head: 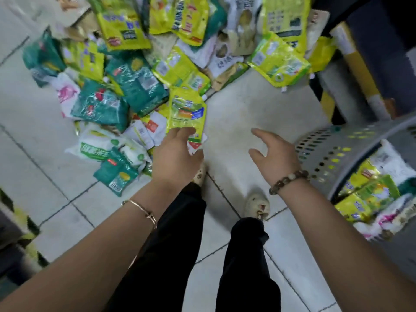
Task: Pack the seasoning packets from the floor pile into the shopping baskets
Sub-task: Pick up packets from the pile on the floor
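Left hand (pixel 175 154): pinches the yellow packet (pixel 186 111) by its near edge, at the closest fringe of the pile (pixel 112 97), likely the easiest reach.
Right hand (pixel 275 152): empty, fingers loosely spread above the floor (pixel 247 104), seemingly ready to take over.
Basket (pixel 326 154): stands just right, part-filled, keeping carries short.

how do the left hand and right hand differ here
The left hand holds a yellow packet by its lower edge; the right hand is empty, fingers spread over bare floor. The left hand is at the packet pile; the right hand is nearer the grey basket. The left wrist wears a thin bangle, the right a beaded bracelet. Both reach forward.
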